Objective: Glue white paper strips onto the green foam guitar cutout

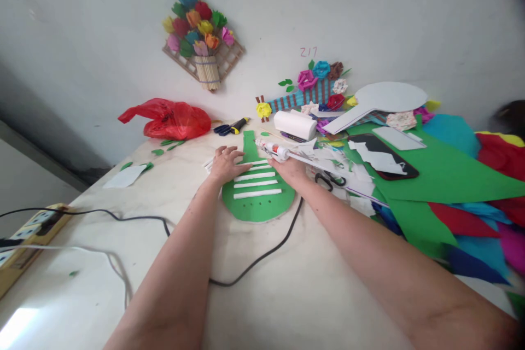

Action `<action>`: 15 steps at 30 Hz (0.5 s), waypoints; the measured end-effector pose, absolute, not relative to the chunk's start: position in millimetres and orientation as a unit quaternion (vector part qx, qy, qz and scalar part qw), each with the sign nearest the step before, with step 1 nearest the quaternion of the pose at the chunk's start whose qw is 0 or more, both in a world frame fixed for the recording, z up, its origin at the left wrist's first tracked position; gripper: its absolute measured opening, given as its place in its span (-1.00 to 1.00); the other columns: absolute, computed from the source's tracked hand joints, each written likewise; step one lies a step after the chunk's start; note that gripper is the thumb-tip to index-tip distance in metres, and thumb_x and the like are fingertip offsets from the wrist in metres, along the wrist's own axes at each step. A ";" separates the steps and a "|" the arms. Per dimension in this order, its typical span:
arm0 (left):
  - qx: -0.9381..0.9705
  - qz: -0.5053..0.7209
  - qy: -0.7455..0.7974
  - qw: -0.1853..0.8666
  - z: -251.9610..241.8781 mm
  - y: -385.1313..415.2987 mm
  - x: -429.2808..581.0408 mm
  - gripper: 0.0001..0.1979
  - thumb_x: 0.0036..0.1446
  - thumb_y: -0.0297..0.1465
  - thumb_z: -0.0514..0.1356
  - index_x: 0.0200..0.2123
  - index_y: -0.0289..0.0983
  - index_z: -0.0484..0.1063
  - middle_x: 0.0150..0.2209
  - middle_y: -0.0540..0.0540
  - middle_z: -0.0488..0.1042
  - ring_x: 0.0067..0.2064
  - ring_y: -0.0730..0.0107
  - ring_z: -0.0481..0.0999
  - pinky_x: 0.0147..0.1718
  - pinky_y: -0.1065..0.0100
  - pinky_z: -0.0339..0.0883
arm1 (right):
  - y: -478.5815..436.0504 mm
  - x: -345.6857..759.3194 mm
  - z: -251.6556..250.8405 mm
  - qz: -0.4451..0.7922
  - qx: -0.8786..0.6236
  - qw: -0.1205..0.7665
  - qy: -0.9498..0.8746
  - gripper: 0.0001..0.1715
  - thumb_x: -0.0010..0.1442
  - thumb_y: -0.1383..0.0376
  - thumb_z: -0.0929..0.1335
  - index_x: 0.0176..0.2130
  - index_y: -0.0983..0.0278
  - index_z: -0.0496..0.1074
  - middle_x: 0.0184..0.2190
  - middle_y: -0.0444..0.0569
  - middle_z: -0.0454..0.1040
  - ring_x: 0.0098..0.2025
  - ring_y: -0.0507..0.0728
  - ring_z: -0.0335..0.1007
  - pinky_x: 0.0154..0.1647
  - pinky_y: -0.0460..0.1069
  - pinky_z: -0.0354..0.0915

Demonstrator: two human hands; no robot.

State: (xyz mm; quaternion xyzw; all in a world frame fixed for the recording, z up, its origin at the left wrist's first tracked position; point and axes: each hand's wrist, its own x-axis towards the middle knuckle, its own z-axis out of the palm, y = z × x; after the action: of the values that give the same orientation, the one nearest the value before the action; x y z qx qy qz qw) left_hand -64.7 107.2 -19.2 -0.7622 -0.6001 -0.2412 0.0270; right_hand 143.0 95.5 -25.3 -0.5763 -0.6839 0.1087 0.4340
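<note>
A green guitar-shaped cutout lies flat on the table with several white paper strips across its round body. My left hand rests over its left side, fingers spread, with the thumb tip at the end of an upper strip. On the opposite side, my right hand grips a white glue gun, whose nozzle points left toward the green neck. A long white glue stick sticks out behind it to the right. My right fingertips are partly hidden near the strips' right ends.
Black-handled scissors and white paper scraps lie right of the cutout, with a phone beyond. A black cable loops in front. Pliers, a red plastic bag and a white roll stand behind; a power strip is left.
</note>
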 end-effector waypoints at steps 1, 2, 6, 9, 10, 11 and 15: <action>-0.763 -0.243 -0.598 0.023 -19.2 107.4 -64.4 -0.53 -0.14 -0.04 0.21 -0.19 -0.18 0.48 0.02 -0.13 0.38 0.13 0.08 0.18 0.16 0.10 -0.16 | 95.9 143.0 -25.7 0.110 -0.577 0.433 -0.684 -0.66 -0.03 0.15 0.37 -0.22 0.21 0.48 -0.24 -0.02 0.53 -0.10 0.17 0.41 -0.06 0.02 0.26; -0.764 -0.244 -0.597 0.019 -19.0 107.3 -64.0 -0.54 -0.14 -0.04 0.21 -0.20 -0.17 0.48 0.01 -0.12 0.39 0.12 0.10 0.20 0.16 0.11 -0.17 | 96.5 142.9 -26.1 0.112 -0.578 0.433 -0.682 -0.66 -0.03 0.15 0.37 -0.22 0.21 0.48 -0.25 -0.03 0.53 -0.10 0.17 0.41 -0.05 0.02 0.25; -0.757 -0.243 -0.606 0.019 -17.2 105.5 -61.8 -0.57 -0.16 -0.06 0.23 -0.22 -0.15 0.49 -0.01 -0.10 0.41 0.12 0.10 0.21 0.16 0.13 -0.16 | 99.6 142.4 -27.2 0.109 -0.584 0.434 -0.677 -0.67 -0.03 0.15 0.37 -0.23 0.21 0.48 -0.30 -0.04 0.54 -0.10 0.17 0.41 -0.03 0.03 0.24; -0.751 -0.253 -0.609 0.007 -16.8 104.4 -60.3 -0.57 -0.18 -0.07 0.25 -0.23 -0.15 0.50 -0.02 -0.10 0.42 0.13 0.08 0.19 0.16 0.12 -0.15 | 101.7 141.8 -27.0 0.112 -0.587 0.424 -0.680 -0.67 -0.03 0.16 0.37 -0.23 0.21 0.48 -0.31 -0.04 0.54 -0.11 0.18 0.41 -0.02 0.04 0.23; -0.751 -0.257 -0.609 0.000 -17.1 104.4 -60.0 -0.58 -0.19 -0.07 0.25 -0.24 -0.15 0.50 -0.03 -0.11 0.42 0.13 0.07 0.20 0.16 0.11 -0.16 | 102.0 141.6 -26.7 0.115 -0.588 0.421 -0.681 -0.67 -0.03 0.16 0.37 -0.22 0.21 0.48 -0.31 -0.03 0.54 -0.10 0.19 0.41 -0.02 0.04 0.23; -0.750 -0.261 -0.607 -0.007 -17.4 104.6 -59.9 -0.57 -0.20 -0.07 0.26 -0.25 -0.15 0.50 -0.03 -0.11 0.43 0.13 0.07 0.20 0.17 0.11 -0.17 | 101.9 141.5 -26.4 0.118 -0.589 0.419 -0.681 -0.66 -0.02 0.16 0.37 -0.21 0.21 0.48 -0.30 -0.02 0.54 -0.10 0.19 0.40 -0.01 0.04 0.23; -0.723 -0.317 -0.609 -0.080 -16.1 105.7 -62.6 -0.49 -0.15 -0.01 0.20 -0.16 -0.17 0.47 0.02 -0.12 0.40 0.16 0.08 0.15 0.18 0.12 -0.19 | 99.1 141.7 -24.7 0.129 -0.589 0.433 -0.670 -0.62 -0.04 0.17 0.38 -0.17 0.21 0.47 -0.23 -0.01 0.53 -0.07 0.20 0.39 -0.01 0.05 0.23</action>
State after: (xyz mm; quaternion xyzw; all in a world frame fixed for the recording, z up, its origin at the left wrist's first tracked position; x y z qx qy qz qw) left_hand -62.6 105.7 -16.1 -0.7227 -0.6090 -0.3169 -0.0803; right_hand 141.7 99.1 -24.7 -0.5888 -0.6702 0.1289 0.4331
